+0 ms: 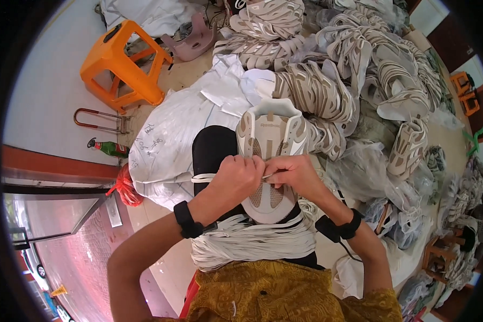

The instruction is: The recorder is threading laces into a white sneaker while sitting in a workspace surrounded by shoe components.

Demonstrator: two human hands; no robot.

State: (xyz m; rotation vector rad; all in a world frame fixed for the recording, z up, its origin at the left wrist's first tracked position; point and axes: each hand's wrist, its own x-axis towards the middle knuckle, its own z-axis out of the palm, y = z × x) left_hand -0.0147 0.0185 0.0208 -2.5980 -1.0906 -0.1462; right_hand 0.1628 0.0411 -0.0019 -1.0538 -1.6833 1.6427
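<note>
A beige and white shoe upper [271, 129] rests over my knees, its toe end toward me. My left hand [240, 175] lies on its left side, fingers pinched around a white shoelace [203, 177] whose loose part trails off to the left. Close beside it, my right hand [293, 173] is also pinched, thumb and forefinger meeting on the lace at the middle of the upper. The fingertips hide most of the lace there. Across my lap is a thick bundle of white shoelaces [252, 244].
Stacks of similar shoe uppers [316, 91] and clear plastic bags [359, 166] lie ahead and right. A white sack [166, 145] spreads ahead left, near an orange stool [121, 64], a green bottle [111, 148] and a red plastic bag [126, 188]. A glass door [53, 214] stands left.
</note>
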